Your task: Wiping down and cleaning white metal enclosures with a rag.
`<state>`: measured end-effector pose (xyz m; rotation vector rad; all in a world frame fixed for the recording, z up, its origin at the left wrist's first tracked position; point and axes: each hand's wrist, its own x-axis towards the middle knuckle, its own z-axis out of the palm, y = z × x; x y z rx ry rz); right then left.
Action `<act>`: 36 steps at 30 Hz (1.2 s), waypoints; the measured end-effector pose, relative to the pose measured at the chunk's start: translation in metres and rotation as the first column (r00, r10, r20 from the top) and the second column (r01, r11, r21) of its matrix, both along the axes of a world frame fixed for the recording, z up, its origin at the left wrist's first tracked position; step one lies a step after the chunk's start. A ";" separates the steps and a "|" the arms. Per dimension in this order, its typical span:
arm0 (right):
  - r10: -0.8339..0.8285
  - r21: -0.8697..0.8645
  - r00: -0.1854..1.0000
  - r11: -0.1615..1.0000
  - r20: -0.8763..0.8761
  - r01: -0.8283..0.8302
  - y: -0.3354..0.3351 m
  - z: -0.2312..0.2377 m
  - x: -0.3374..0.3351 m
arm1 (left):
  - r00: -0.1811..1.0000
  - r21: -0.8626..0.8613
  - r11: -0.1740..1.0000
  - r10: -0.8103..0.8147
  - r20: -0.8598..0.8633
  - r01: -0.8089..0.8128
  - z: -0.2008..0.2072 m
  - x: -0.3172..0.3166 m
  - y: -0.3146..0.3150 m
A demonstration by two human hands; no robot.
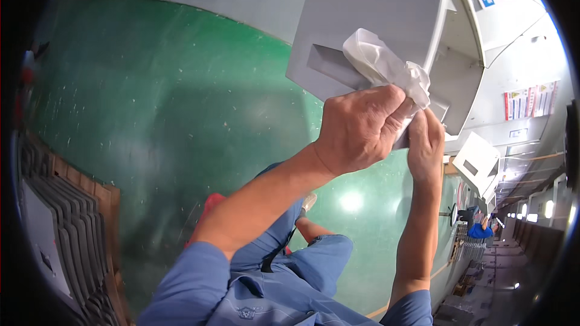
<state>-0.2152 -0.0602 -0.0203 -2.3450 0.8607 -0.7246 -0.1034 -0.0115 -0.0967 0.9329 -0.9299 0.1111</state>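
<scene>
My left hand (362, 124) is closed in a fist around a crumpled white cloth (380, 63), thin and soft-looking, with a loose loop standing up above the knuckles. Right beside it, my right hand (426, 142) has its fingers bent and pressed together at the lower end of the same cloth. Its fingertips are partly hidden. Both hands are in front of the lower corner of a large grey moulded cover (368, 12), which has a recessed slot in its face and a pale rim along its right edge.
Stacked grey panels (78, 235) stand on a wooden pallet (109, 205) at the lower left. A red object (211, 202) shows by my legs on the green floor (181, 102). Further off at right are a white moulded part (477, 163) and a person in blue (480, 229).
</scene>
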 end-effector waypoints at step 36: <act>-0.021 -0.225 0.998 0.974 -0.066 0.006 0.047 0.023 -0.062 | 0.998 0.047 0.998 -0.048 0.030 0.046 -0.004 -0.056 0.039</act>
